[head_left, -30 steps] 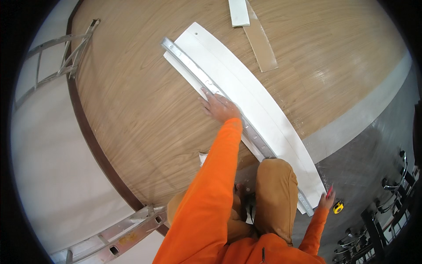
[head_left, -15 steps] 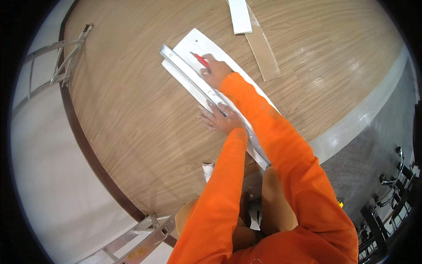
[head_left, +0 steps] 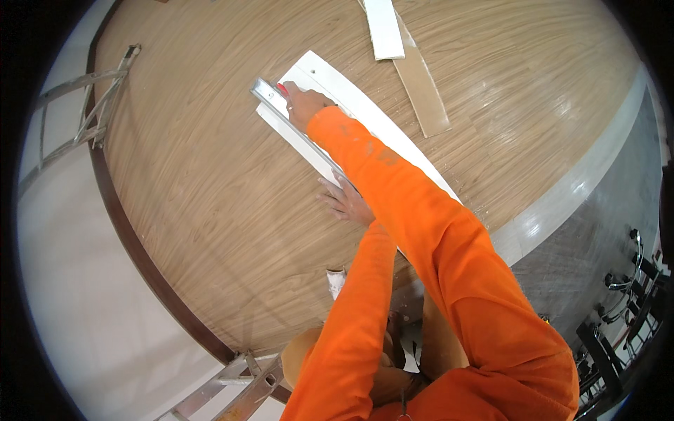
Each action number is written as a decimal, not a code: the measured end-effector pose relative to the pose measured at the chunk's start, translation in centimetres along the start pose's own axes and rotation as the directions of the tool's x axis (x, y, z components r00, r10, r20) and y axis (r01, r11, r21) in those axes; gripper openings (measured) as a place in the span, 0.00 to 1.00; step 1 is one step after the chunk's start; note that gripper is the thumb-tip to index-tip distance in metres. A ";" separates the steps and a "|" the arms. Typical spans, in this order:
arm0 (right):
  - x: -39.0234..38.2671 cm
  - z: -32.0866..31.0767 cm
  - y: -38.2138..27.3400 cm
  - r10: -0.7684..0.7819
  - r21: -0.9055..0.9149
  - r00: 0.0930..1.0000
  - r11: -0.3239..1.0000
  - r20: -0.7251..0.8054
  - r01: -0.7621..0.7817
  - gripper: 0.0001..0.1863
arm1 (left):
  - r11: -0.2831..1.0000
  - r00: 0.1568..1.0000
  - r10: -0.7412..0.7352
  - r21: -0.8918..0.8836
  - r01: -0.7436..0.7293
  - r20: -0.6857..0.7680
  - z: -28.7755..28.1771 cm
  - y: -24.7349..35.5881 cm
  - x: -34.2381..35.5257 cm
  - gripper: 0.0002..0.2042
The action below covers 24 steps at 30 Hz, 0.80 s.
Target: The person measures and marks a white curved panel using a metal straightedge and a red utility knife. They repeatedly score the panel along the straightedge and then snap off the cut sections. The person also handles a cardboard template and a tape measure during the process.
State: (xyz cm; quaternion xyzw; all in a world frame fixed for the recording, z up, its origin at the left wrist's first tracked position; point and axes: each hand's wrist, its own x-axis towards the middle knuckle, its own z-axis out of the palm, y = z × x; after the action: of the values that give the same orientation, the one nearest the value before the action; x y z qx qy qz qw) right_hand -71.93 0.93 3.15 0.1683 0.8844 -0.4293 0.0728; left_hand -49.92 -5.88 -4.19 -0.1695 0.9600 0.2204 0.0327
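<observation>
A long white board (head_left: pixel 333 88) lies diagonally on the wood-look floor, with a silver metal straightedge (head_left: pixel 265 92) along it. My right hand (head_left: pixel 306 107) grips a red cutting tool (head_left: pixel 282 88) against the straightedge near its far end; the blade is hidden. Below it, my left hand (head_left: pixel 347 200) rests with fingers spread on the straightedge and the board's left edge, partly hidden by my right forearm, which crosses over the board's lower part.
A white strip (head_left: pixel 383 28) lies on a tan strip (head_left: pixel 421 91) at the top. Ladders (head_left: pixel 67 146) (head_left: pixel 256 382) stand at left and lower left. A white crumpled object (head_left: pixel 335 282) lies by my left sleeve. Black chair frames (head_left: pixel 593 351) crowd the right rim.
My right hand has swung from beside my right knee up to the board's far end, then shifted left against the straightedge. My left hand stays on the straightedge, appearing slightly lower.
</observation>
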 end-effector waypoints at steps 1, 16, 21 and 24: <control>0.0 0.1 -0.2 0.017 -0.016 1.000 1.000 0.009 -0.017 0.18 | 1.000 1.000 0.002 0.004 -0.002 -0.008 0.0 0.1 0.0 0.37; 0.0 -0.3 -1.5 0.109 -0.228 0.985 0.971 0.134 -0.076 0.19 | 0.995 1.000 0.011 0.101 -0.013 0.021 0.2 0.0 -0.1 0.38; -0.9 -0.1 -4.8 0.198 -0.005 0.952 0.979 0.234 -0.202 0.19 | 0.992 1.000 -0.011 0.127 0.012 -0.010 -0.1 -1.9 1.2 0.38; 2.5 1.2 -0.5 0.241 -0.033 0.970 0.970 0.028 -0.240 0.17 | 0.993 0.999 0.043 0.108 -0.046 0.027 0.7 0.1 -0.2 0.39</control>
State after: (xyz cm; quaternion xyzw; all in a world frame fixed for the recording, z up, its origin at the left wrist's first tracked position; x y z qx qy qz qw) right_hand -74.44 0.26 2.06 0.2664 0.8624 -0.4067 0.1411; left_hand -49.74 -5.43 -4.74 -0.1433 0.9737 0.1705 0.0488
